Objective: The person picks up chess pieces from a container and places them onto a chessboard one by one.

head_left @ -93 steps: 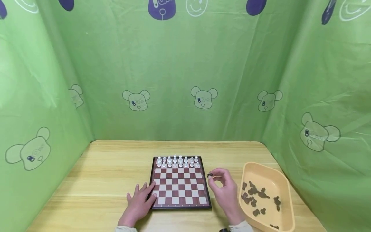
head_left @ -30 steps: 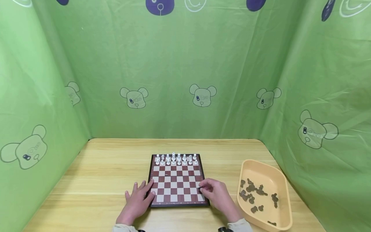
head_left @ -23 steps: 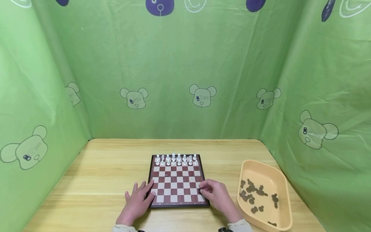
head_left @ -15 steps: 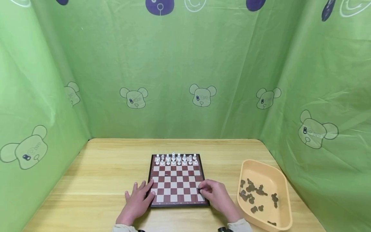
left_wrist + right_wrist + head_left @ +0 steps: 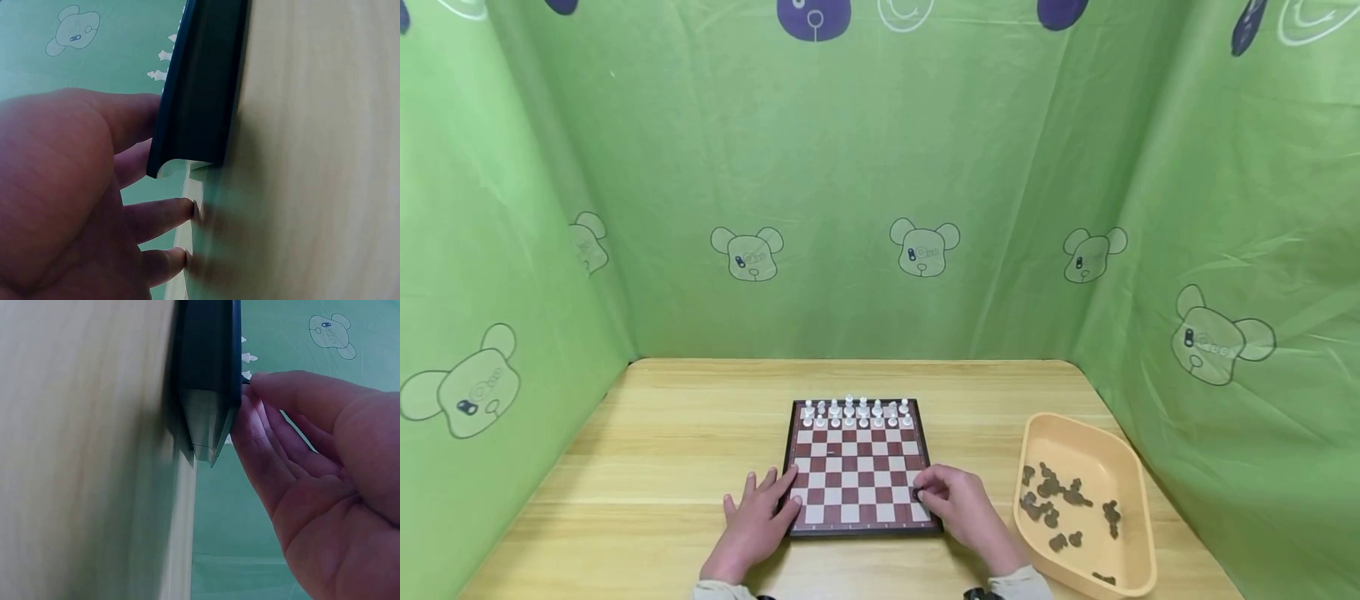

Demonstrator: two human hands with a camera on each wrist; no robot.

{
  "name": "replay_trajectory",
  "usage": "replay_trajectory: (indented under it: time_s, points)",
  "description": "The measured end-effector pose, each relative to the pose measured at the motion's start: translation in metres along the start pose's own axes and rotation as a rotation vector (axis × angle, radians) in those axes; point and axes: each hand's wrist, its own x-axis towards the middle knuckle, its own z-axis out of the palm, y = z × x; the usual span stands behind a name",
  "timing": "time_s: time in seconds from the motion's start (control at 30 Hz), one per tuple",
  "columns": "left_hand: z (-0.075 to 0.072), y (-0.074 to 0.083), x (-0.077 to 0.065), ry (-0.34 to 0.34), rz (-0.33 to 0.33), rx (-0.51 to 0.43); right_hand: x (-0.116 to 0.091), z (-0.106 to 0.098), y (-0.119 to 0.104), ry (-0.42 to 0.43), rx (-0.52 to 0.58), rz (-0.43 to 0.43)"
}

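Note:
A chessboard (image 5: pixel 857 479) with red and white squares and a dark frame lies on the table. White chess pieces (image 5: pixel 850 412) stand in two rows along its far side. My left hand (image 5: pixel 752 525) rests at the board's left edge, fingers spread, with fingertips on the frame. At the right edge my right hand (image 5: pixel 958 500) pinches a small black chess piece (image 5: pixel 917 493) over a square in the second row from the near side. Fingers hide most of that piece. In the right wrist view only a dark sliver shows between thumb and finger.
To the right of the board stands an orange plastic tray (image 5: pixel 1138 500) with several dark chess pieces (image 5: pixel 1048 483) lying loose in it. The wooden table (image 5: pixel 685 433) backs onto a green curtain (image 5: pixel 850 167) that also hangs on both sides.
My right hand came from beside the board's right edge onto its near right squares with the black chess piece. Over the last second it barely moves. My left hand stays at the left edge.

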Motion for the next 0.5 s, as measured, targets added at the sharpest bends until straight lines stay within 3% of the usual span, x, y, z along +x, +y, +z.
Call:
replay_trajectory:
  time_s: [0.5]
  points:
    - [-0.0008, 0.0004, -0.0002, -0.004, 0.0, -0.004, -0.0003, 0.0, 0.0015, -0.018, -0.006, 0.005]
